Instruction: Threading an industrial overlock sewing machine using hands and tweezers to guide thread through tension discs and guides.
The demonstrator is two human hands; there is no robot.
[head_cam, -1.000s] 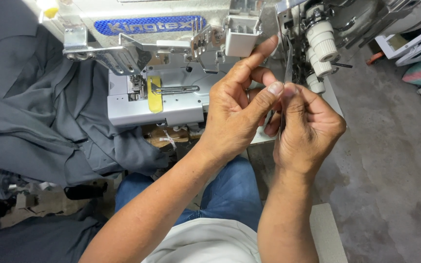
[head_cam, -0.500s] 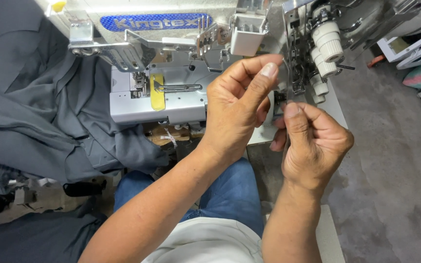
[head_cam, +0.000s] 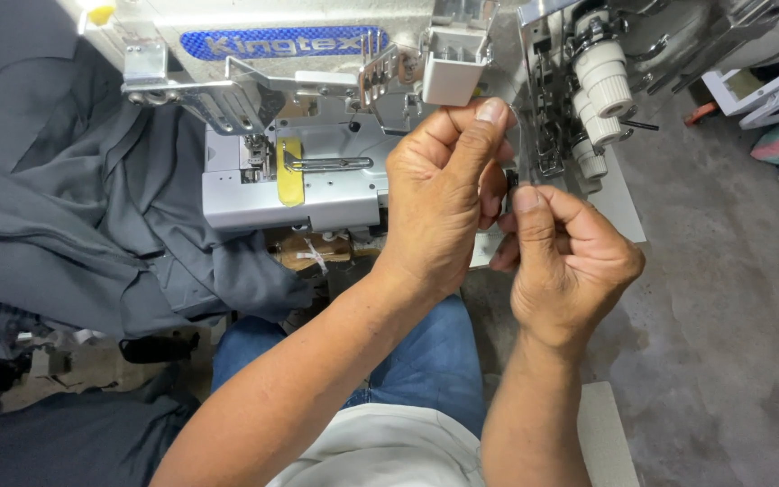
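My left hand [head_cam: 444,194] is raised in front of a grey-white sewing machine [head_cam: 317,203], thumb and forefinger pinched together near a white guard [head_cam: 453,72]. Just to its right and lower is my right hand [head_cam: 574,266], its thumb pressed on the forefinger beside the metal thread guides [head_cam: 547,135]. A thin thread [head_cam: 510,180], only faintly visible, seems to run between the two pinches. The two hands nearly touch. The fingertips hide what lies between them.
Dark grey fabric [head_cam: 74,234] is heaped left of the machine and runs under its presser foot [head_cam: 259,162], next to a yellow plate [head_cam: 290,176]. White tension knobs [head_cam: 601,86] stand at the machine's right end. Grey concrete floor [head_cam: 732,316] lies to the right.
My hands have drawn apart: the left stayed high by the white guard while the right slid down and to the right, away from the left's fingertips.
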